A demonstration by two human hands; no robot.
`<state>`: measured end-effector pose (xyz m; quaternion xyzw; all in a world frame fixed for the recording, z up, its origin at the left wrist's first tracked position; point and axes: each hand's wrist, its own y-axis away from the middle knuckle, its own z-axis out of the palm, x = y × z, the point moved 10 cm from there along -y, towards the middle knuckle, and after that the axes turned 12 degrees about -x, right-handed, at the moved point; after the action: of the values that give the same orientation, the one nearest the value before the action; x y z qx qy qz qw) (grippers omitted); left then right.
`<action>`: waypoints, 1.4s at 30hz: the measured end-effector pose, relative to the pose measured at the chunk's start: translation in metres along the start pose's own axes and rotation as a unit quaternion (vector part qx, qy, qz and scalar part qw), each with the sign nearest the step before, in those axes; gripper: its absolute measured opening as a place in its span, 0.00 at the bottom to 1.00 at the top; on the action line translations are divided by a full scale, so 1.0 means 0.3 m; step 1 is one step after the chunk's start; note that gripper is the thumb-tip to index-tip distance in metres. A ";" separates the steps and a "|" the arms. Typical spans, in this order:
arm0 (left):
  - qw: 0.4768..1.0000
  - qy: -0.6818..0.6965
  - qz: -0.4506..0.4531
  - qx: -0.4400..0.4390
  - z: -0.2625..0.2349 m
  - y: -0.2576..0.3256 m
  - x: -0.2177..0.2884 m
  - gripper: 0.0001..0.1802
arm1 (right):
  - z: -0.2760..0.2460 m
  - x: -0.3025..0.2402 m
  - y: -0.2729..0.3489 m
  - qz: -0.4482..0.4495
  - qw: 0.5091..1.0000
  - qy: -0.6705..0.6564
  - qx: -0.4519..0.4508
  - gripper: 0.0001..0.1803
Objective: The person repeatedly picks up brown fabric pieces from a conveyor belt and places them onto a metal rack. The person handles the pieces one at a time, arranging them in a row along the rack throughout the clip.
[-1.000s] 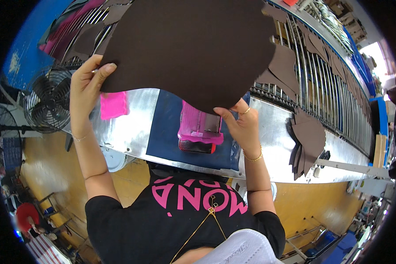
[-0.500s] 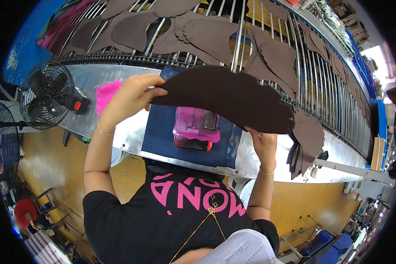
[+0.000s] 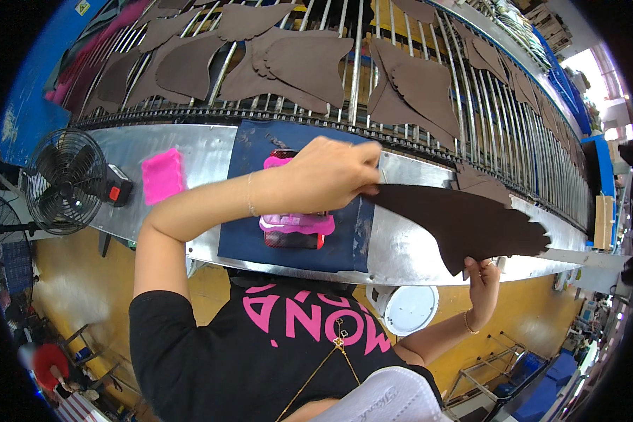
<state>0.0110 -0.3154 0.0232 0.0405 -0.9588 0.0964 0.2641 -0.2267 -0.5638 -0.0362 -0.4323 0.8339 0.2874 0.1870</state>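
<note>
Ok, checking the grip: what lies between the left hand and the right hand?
In the head view, a dark brown scalloped piece stretches from the left hand at its narrow end to the right hand at its near edge.

metal table (image 3: pixel 408 239): blue mat (image 3: pixel 348 235), red-black case (image 3: pixel 292 240) on it; from mat, pink cloth (image 3: pixel 163 176) at nine o'clock, brown pieces (image 3: pixel 480 179) at three. beyond, at twelve: bar rack (image 3: pixel 356 77), brown sheets (image 3: pixel 309 60) laid across bars.
</note>
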 end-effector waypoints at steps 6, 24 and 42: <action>0.952 -0.125 0.152 0.234 -0.362 -0.218 0.082 0.04 | -0.270 -0.172 -0.019 -0.148 0.931 -0.166 0.289 0.11; 0.894 -0.340 0.037 0.290 -0.682 -0.048 -0.075 0.22 | 0.438 -0.637 -1.165 -0.182 0.804 -0.566 -0.027 0.04; 0.843 -0.021 -0.446 0.300 -0.299 0.945 -0.501 0.26 | 0.609 -0.638 -1.788 -0.033 0.735 -0.677 -0.002 0.26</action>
<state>0.1481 -0.0155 -0.0248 0.5432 -0.7666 0.2504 0.2337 0.3358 -0.5764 -0.2392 -0.1510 0.4716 0.4999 0.7105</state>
